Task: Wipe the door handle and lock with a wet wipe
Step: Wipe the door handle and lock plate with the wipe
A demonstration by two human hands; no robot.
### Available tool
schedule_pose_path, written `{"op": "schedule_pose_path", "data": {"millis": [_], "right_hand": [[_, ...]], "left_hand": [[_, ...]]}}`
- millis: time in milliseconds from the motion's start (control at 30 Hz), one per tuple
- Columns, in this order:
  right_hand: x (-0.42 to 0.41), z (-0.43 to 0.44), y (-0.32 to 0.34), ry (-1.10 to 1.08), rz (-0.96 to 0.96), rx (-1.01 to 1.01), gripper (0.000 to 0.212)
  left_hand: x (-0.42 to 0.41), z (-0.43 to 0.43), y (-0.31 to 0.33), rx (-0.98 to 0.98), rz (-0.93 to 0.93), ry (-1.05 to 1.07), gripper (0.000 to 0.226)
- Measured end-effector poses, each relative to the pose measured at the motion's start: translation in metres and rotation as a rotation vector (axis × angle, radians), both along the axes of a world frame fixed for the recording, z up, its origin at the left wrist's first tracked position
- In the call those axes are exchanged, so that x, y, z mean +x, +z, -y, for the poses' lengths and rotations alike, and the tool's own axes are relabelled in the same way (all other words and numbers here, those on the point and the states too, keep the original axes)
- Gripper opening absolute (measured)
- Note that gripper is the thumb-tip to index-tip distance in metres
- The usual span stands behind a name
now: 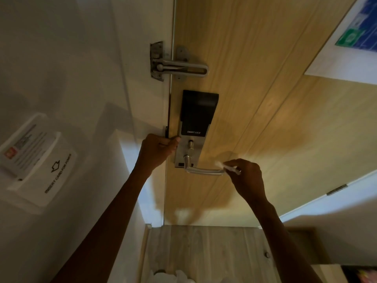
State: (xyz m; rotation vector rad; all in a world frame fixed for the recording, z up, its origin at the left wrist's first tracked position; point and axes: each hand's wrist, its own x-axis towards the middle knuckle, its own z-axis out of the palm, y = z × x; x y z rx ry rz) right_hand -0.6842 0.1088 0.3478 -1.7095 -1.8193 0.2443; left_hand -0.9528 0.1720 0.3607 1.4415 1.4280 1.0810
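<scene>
A wooden door (255, 82) carries one black-and-silver lock (194, 123) printed "SMART LOCK", with one silver lever handle (204, 170) below it and one metal swing latch (177, 66) above. On the wall at left, a white card holder (38, 160) reads "INSERT CARD FOR POWER". Two bare hands are raised — the left hand (158, 150) grips the door's edge beside the lock; the right hand (245, 176) pinches a small white wet wipe (223, 165) against the handle's free end.

Silver lever handle (204, 170) below black smart lock (196, 113); white wipe (221, 164) at its tip.
</scene>
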Motion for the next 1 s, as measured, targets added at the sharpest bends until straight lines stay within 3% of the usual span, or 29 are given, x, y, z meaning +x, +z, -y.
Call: {"op": "schedule_pose_path", "data": {"millis": [200,433,533,633,767,1000], "right_hand": [[0.001,0.0,0.009,-0.09,-0.847,-0.141,0.025],[0.004,0.004,0.003,-0.175,-0.993,-0.23,0.022],[0.003,0.005,0.004,-0.062,-1.016,-0.306,0.027],[0.001,0.009,0.011,0.041,-1.237,-0.379,0.032],[0.0,0.011,0.007,0.043,-1.167,-0.314,0.027],[-0.021,0.002,0.0,-0.001,-0.798,-0.256,0.018]], "left_hand": [[0.0,-0.001,0.0,-0.005,0.003,0.003,0.029],[-0.002,-0.001,-0.002,0.01,0.018,-0.015,0.05],[-0.002,-0.003,-0.004,0.024,-0.003,-0.016,0.04],[-0.002,-0.003,-0.004,0.024,0.011,-0.017,0.036],[0.0,-0.002,-0.002,0.036,-0.001,-0.014,0.031],[0.0,-0.002,-0.003,0.032,0.025,-0.026,0.027]]}}
